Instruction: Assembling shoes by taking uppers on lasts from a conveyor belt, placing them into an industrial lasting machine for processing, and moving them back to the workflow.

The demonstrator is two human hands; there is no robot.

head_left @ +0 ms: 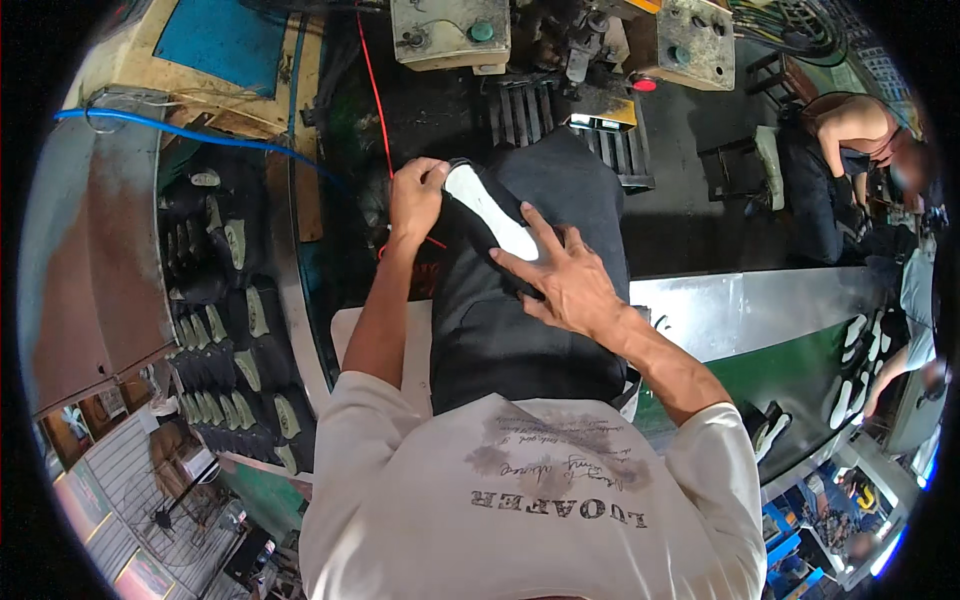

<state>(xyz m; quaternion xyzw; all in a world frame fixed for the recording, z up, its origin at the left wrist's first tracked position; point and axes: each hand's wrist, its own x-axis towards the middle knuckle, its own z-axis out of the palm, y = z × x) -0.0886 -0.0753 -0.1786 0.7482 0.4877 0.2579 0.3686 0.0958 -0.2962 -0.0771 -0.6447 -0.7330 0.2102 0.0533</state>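
A black shoe upper (472, 222) with a long white insole (492, 212) facing up lies slantwise over my lap. At its far left end, my left hand (416, 200) pinches the black edge between thumb and fingers. Around the near right end, my right hand (568, 278) has its fingers spread along the sides, gripping the upper and partly covering the white insole. The underside of the upper is hidden against my dark trousers (530, 345).
Several black uppers with pale insoles fill a rack (230, 330) on the left. Ahead stands a machine with a control box (455, 32) and a red button (644, 85). A metal-edged conveyor (740, 310) runs right, carrying more uppers. Another person (850, 150) bends at the far right.
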